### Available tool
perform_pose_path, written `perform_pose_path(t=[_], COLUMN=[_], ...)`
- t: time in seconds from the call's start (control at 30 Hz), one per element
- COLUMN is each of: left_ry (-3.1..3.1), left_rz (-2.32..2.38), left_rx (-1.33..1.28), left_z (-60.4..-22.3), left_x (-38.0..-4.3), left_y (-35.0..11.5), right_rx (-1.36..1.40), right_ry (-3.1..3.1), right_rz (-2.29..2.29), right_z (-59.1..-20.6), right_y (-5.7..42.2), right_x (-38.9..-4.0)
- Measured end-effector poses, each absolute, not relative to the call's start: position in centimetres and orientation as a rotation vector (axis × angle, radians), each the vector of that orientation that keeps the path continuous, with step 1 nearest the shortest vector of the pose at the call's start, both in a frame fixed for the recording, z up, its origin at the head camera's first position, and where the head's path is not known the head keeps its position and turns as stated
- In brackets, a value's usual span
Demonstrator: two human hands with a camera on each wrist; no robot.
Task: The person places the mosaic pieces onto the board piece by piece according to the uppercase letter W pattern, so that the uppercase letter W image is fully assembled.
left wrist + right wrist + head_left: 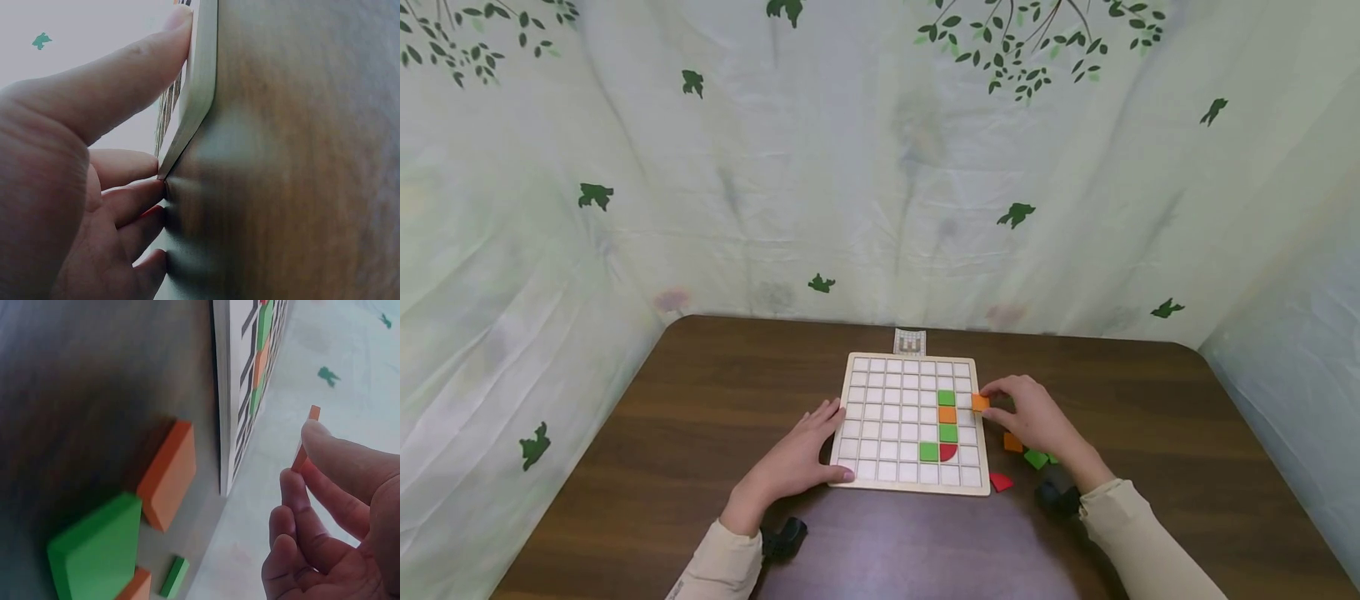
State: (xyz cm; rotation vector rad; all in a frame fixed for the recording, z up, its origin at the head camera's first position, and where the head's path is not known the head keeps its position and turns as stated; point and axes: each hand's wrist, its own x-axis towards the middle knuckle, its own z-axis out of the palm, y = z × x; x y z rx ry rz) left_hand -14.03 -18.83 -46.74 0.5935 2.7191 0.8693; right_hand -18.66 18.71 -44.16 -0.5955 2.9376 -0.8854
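Note:
A white-gridded board (887,414) in a pale wooden frame lies on the table. My left hand (801,450) rests against its near left corner, the thumb on the frame and the fairly straight fingers along the left side. Thumb and fingertips of my right hand (1030,412) pinch a thin orange square tile (980,402) over the board's right edge; the right wrist view shows this tile (314,414) edge-on, raised. On the board sit green tiles (947,397), an orange tile (947,414) and a red rounded tile (948,452).
Loose tiles lie right of the board: an orange one (1012,442), a green one (1036,458) and a red one (1001,482). Behind the board, a small printed card (910,342) lies on the brown table (760,358). A leaf-patterned curtain (865,183) hangs behind and at both sides.

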Motion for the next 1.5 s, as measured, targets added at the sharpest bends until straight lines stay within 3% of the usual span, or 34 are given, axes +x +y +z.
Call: perform_pose_path(t=[1.5], left_ry=[2.726], left_rz=[0.881], left_rx=[0.609], left_z=[-46.7], left_x=[-13.9], left_y=[-18.8], right_rx=[-0.808], right_ry=[2.821], right_rz=[-0.894], right_z=[-44.8], right_y=[10.7], right_x=[-15.5])
